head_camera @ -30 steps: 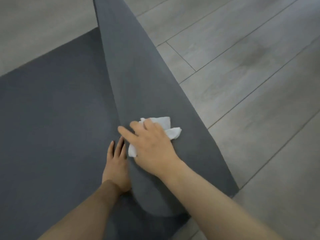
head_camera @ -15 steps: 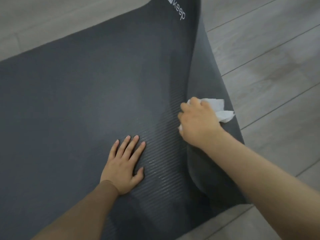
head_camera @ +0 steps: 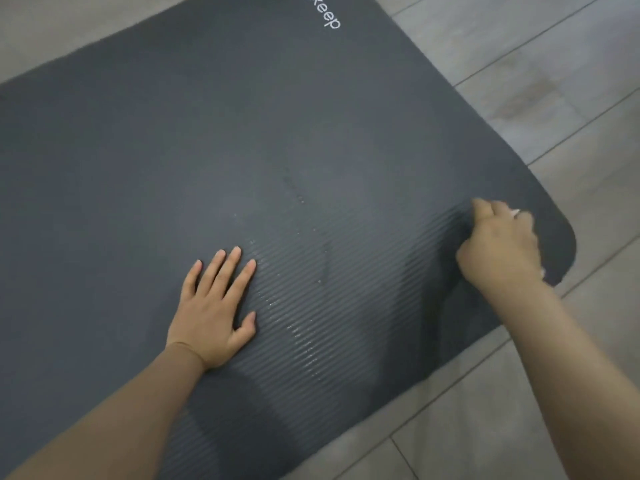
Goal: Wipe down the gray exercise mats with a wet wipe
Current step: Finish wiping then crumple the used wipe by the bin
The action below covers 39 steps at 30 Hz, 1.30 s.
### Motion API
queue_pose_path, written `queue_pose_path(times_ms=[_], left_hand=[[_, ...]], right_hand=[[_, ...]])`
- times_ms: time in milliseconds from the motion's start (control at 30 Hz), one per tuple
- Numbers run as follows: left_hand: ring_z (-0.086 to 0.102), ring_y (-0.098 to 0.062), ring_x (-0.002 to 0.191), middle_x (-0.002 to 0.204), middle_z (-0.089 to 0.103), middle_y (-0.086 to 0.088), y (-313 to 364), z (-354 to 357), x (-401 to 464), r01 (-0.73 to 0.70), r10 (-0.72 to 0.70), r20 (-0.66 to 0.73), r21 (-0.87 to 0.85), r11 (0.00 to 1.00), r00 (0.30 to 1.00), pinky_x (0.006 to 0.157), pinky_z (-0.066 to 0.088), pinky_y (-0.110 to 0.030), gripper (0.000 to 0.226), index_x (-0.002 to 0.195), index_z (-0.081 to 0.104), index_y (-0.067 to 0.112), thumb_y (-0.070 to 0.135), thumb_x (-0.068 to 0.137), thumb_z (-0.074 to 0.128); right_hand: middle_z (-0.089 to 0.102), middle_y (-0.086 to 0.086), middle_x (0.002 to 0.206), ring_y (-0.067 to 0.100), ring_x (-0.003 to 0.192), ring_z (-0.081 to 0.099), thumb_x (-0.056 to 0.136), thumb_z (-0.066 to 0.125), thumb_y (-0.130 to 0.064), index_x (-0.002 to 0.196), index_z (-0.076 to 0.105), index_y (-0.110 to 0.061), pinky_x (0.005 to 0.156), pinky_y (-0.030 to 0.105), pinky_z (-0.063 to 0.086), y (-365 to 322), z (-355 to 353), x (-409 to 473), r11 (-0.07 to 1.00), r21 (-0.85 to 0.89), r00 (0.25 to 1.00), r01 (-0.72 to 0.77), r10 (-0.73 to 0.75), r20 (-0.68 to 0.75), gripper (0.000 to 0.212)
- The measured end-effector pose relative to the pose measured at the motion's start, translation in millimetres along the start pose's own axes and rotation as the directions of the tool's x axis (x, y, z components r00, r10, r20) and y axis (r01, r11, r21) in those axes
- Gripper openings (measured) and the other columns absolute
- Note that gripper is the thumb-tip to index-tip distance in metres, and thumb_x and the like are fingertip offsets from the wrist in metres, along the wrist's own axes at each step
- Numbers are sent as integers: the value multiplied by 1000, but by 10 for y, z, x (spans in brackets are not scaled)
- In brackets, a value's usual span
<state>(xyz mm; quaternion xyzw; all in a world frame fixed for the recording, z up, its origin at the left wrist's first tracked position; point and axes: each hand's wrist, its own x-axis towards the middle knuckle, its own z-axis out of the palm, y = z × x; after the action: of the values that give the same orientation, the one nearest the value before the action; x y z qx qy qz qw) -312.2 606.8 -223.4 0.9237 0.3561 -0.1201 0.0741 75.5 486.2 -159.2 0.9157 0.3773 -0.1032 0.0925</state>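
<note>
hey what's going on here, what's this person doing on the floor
A person is wiping a gray mat that lies flat on a wood-look floor. The left hand presses flat on the mat with fingers spread. The right hand is curled round a white wipe, mostly hidden under it, near the mat's right corner. Shiny wet specks show on the ribbed surface between the hands.

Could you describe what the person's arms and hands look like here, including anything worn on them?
Both forearms are bare as far as the frame shows, with no sleeves in view. The left hand and right hand wear no gloves, and no rings, watch or bracelet can be seen. The left fingers have short, unpainted nails.
</note>
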Motion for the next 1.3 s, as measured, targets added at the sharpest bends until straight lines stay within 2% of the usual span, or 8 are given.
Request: queue_pose_path(times_ms=[133, 300, 467, 633, 733, 900, 1133, 1300], left_hand=[[18, -31, 150, 162, 22, -11, 19, -13, 0, 13, -13, 4, -1, 1000, 1000, 120, 13, -55, 76, 155, 29, 15, 50, 87, 35], [23, -38, 146, 160, 25, -17, 126, -88, 0, 73, -79, 72, 91, 993, 994, 116, 18, -58, 76, 153, 33, 9, 46, 87, 32], [2, -32, 152, 166, -4, -9, 843, -429, -32, 384, -357, 305, -33, 923, 883, 115, 28, -56, 69, 159, 4, 21, 34, 99, 37], [-1, -30, 152, 165, -13, -8, 1621, -807, -286, 203, -110, 659, -66, 977, 744, 120, 19, -50, 72, 158, -4, 27, 41, 101, 38], [0, -30, 152, 166, -4, -3, 1658, -1355, -136, 2, -39, 697, 54, 999, 716, 121, 15, -53, 72, 158, 3, 24, 44, 101, 42], [22, -31, 148, 163, 22, -7, 2065, -2366, 569, -88, -10, 640, 121, 989, 769, 118, 26, -41, 68, 158, 13, 20, 36, 100, 45], [49, -23, 127, 150, 42, -7, 3994, -2880, 738, -266, 481, 576, -419, 868, 661, 100, 38, -31, 55, 153, 30, 25, 17, 100, 45], [50, -22, 120, 135, 51, -2, 4591, -3367, 197, -103, 551, 583, -625, 774, 597, 95, 42, -31, 38, 141, 48, 22, 27, 105, 39]], right_hand=[[14, 31, 153, 42, 113, 44, 85, 20, -5, 147, 13, 8, 90, 45, 37, -137, 691, -697, 999, -8, 997, 41, -41, 69, 64], [2, 32, 154, 37, 115, 41, 94, 27, -4, 147, 0, 9, 98, 41, 37, -283, 704, -593, 1000, -27, 1000, -7, 8, 12, 61], [-1, 33, 154, 37, 126, 36, 95, 33, -8, 147, -3, 10, 97, 35, 40, -121, 690, -521, 997, -5, 992, 76, -75, 103, 66], [-12, 15, 159, 40, 145, 1, 94, 34, -7, 151, -4, -1, 111, 47, 24, 206, 401, -350, 966, 9, 910, 258, -246, 334, 69], [2, 6, 161, 32, 146, 15, 92, 40, -6, 153, 12, -13, 116, 43, 21, 565, -3, -356, 947, 297, 867, 123, -248, 433, 67], [56, 4, 105, 21, 88, 55, 88, 53, -10, 109, 47, -9, 71, 27, 38, 949, -613, -1238, 610, 755, 971, -240, 161, 179, 21], [61, -8, 81, 8, 68, 53, 84, 66, -15, 79, 57, -15, 52, 9, 36, 1611, -1218, -2004, 105, 923, 740, -369, 635, 224, 10], [57, -11, 75, 2, 65, 52, 88, 65, -27, 92, 60, -14, 52, 7, 37, 1792, -1755, -2583, -208, 931, 536, -300, 771, 345, 14]])
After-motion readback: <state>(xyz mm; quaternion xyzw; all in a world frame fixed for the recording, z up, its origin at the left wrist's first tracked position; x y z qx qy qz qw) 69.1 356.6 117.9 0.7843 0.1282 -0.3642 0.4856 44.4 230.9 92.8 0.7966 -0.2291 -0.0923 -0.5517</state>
